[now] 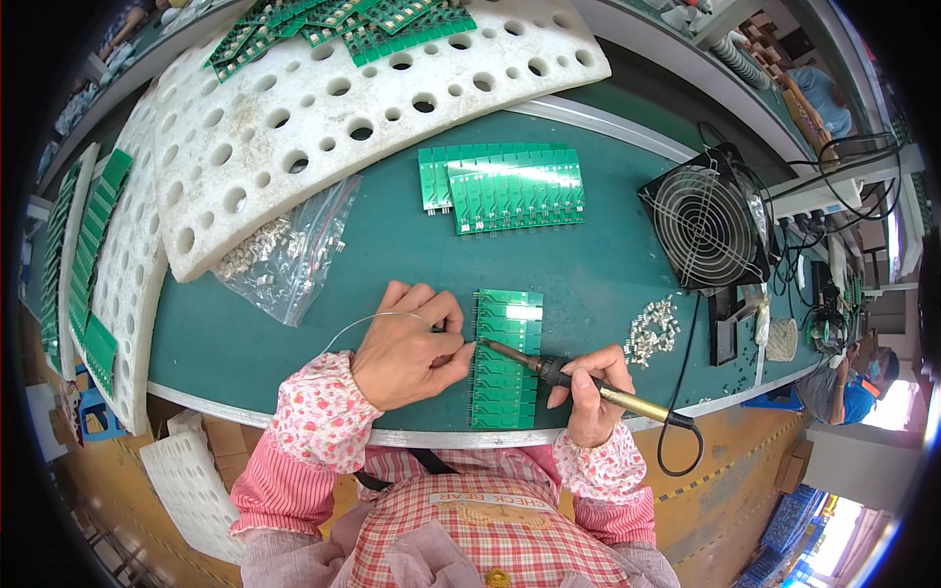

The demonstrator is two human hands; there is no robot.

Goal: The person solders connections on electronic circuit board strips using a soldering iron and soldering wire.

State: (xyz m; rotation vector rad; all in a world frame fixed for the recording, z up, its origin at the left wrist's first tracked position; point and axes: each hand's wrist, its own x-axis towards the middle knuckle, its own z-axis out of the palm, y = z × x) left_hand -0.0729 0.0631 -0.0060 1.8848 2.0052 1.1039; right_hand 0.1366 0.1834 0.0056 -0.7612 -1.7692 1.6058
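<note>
My left grip (410, 355) pinches thin silvery wire (377, 315), my right grip (593, 397) encloses a black-and-gold soldering iron (554, 373), this green rectangular circuit board (515, 328) seemingly part-done.

You've got a black fan (702, 226) between two and three o'clock, holed white foam (377, 90) at eleven, blue stool (95, 416) past eight.

Pile of circuit boards (407, 39) by the worktop's (392, 235) far edge gets chopped off up top. Soldering iron's (537, 365) tip contact? Too tiny to tell. Thin wire (377, 315) is partly hidden by the left grip (407, 348).
</note>
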